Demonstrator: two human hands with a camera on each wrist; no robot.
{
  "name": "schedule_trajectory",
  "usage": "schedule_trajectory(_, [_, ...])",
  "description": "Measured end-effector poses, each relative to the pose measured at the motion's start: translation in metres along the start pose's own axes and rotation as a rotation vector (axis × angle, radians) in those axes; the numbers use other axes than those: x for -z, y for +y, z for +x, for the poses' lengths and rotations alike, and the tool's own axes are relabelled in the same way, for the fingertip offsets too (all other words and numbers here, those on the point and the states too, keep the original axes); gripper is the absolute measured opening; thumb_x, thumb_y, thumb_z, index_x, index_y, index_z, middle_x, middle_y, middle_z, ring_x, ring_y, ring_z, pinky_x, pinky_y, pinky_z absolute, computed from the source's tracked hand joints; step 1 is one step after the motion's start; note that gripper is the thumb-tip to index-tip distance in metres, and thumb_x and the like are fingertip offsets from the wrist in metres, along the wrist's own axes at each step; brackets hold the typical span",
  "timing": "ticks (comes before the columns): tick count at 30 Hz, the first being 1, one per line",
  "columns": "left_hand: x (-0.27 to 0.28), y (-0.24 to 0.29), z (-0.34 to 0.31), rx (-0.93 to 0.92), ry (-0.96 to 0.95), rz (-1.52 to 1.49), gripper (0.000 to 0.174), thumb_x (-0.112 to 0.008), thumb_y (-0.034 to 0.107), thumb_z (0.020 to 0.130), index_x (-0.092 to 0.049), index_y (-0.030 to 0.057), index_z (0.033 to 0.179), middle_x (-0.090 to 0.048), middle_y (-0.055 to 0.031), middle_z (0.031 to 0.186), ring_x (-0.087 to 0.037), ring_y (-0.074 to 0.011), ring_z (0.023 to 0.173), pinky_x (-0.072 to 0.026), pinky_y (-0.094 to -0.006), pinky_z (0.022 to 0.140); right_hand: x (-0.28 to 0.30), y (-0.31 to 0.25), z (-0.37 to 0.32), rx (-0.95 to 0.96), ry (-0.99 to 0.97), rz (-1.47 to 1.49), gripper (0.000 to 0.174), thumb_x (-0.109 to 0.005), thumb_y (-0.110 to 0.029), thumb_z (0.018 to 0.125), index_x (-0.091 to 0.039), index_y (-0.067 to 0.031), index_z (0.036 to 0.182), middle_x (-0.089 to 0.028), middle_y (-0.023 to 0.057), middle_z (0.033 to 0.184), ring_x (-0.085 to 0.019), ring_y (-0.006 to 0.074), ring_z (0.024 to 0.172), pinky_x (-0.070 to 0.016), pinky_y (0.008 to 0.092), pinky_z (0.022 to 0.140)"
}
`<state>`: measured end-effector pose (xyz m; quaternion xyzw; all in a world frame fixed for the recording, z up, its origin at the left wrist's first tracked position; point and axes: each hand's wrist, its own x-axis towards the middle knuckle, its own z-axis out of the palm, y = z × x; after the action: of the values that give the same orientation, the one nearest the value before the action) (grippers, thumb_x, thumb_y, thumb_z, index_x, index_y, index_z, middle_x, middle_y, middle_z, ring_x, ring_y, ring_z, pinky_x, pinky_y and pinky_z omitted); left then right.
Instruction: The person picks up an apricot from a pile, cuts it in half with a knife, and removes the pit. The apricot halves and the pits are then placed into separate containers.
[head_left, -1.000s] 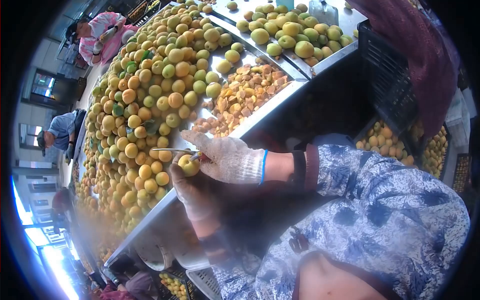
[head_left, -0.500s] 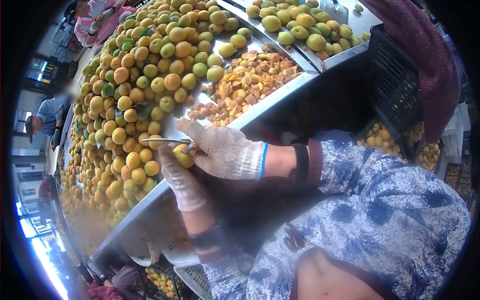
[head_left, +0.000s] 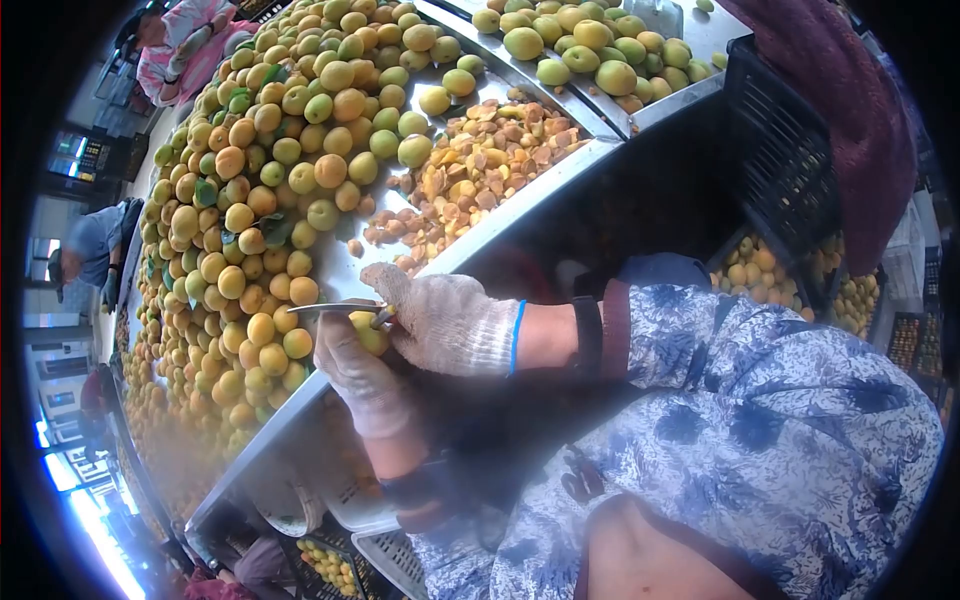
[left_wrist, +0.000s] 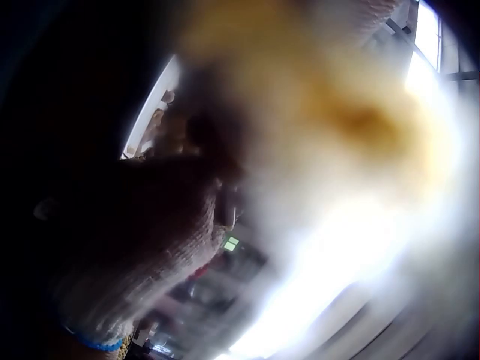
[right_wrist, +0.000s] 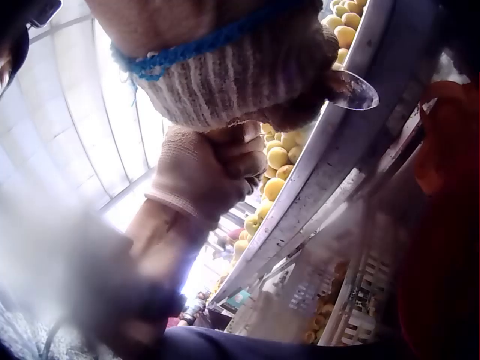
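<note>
Both hands wear whitish knit gloves and meet over the near edge of a metal table. My left hand (head_left: 365,390) holds a yellow-green apricot (head_left: 371,336), partly covered by the fingers. A knife is gripped in my right hand (head_left: 445,322), the one with the blue cuff; its curved blade (head_left: 330,306) points left across the top of the fruit. In the right wrist view the blade (right_wrist: 355,91) sticks out beyond the glove, with the left hand (right_wrist: 199,169) close below. A yellow blur fills much of the left wrist view.
A large heap of apricots (head_left: 230,250) covers the table, beside a pile of orange-brown cut pieces (head_left: 480,165). More green apricots (head_left: 590,45) lie on the adjoining tray. A black crate (head_left: 785,130) stands at right, a white basket (head_left: 392,560) below. Two people (head_left: 90,250) (head_left: 170,55) work opposite.
The head view has shifted a little. The apricot has turned or sunk in my left hand, so less of it shows. The hands stay together, with the blade at the fruit.
</note>
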<state>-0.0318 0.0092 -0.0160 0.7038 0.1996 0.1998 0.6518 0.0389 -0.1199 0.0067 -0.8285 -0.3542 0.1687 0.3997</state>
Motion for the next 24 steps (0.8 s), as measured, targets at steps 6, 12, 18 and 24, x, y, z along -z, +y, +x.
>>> schedule_trajectory(6, [-0.007, 0.008, -0.004, 0.190, 0.013, -0.464, 0.055, -0.038, 0.054, 0.097, -0.057, 0.0021, 0.095, -0.059, -0.0051, 0.082, -0.056, -0.0127, 0.077, -0.0455, -0.0261, 0.070, -0.037, 0.010, 0.009, 0.084, 0.047, 0.649, 0.029, -0.056, -0.018, 0.080, -0.051, 0.0006, 0.102, -0.064, 0.0198, 0.073, -0.066, 0.0300, 0.064, -0.0517, 0.0447, 0.061])
schedule_trajectory(12, [0.005, 0.000, 0.004, 0.129, 0.044, -0.540, 0.051, -0.033, 0.048, 0.098, -0.054, 0.0045, 0.083, -0.056, -0.0064, 0.075, -0.054, -0.0160, 0.073, -0.0453, -0.0285, 0.070, -0.007, -0.004, -0.002, -0.285, -0.378, 0.703, 0.049, -0.055, -0.020, 0.079, -0.046, 0.0036, 0.121, -0.065, 0.0227, 0.084, -0.065, 0.0350, 0.078, -0.0515, 0.0417, 0.071])
schedule_trajectory(18, [-0.003, 0.010, 0.008, 0.246, 0.208, -0.653, 0.060, -0.025, 0.052, 0.098, -0.057, 0.0025, 0.084, -0.056, -0.0079, 0.071, -0.054, -0.0167, 0.065, -0.0455, -0.0271, 0.062, 0.011, -0.010, -0.009, -0.021, -0.110, 0.103, 0.070, -0.051, -0.036, 0.091, -0.020, -0.0008, 0.143, -0.066, 0.0234, 0.091, -0.064, 0.0424, 0.082, -0.0502, 0.0481, 0.074])
schedule_trajectory(24, [-0.004, 0.013, 0.008, 0.276, 0.244, -0.622, 0.061, -0.027, 0.057, 0.096, -0.057, 0.0050, 0.083, -0.055, -0.0052, 0.070, -0.047, -0.0108, 0.060, -0.0368, -0.0206, 0.055, 0.005, -0.010, -0.012, 0.011, -0.091, -0.007, 0.065, -0.050, -0.036, 0.092, -0.023, -0.0016, 0.141, -0.065, 0.0239, 0.085, -0.065, 0.0411, 0.078, -0.0506, 0.0498, 0.068])
